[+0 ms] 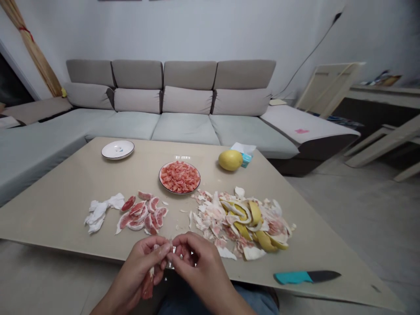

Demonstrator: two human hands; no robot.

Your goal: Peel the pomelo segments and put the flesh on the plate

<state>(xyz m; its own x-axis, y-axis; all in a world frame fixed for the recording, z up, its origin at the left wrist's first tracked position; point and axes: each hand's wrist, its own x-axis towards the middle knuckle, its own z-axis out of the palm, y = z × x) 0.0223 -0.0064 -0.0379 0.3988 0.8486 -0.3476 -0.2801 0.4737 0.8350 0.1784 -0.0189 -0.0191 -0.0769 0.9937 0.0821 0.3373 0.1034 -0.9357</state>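
Note:
My left hand (139, 262) is closed around a red pomelo segment (147, 286), whose lower end sticks out below the fingers. Against its fingertips, at the segment's upper end, my right hand (205, 262) is pinched; its fingers seem to grip a bit of pale membrane, partly hidden. Just beyond my left hand lies a group of unpeeled pomelo segments (139, 215). A dark-rimmed plate (161, 183) behind them is heaped with pink pomelo pulp pieces (180, 176). To the right spreads a pile of membranes and yellow rind (256, 212).
A knife (295, 277) with a turquoise handle lies by the right front edge. Crumpled white tissue (98, 214) is at left, a white plate (110, 150) at far left. A whole yellow pomelo (230, 160) rests beside a tissue pack (246, 158). Beyond the table stands a sofa (183, 127).

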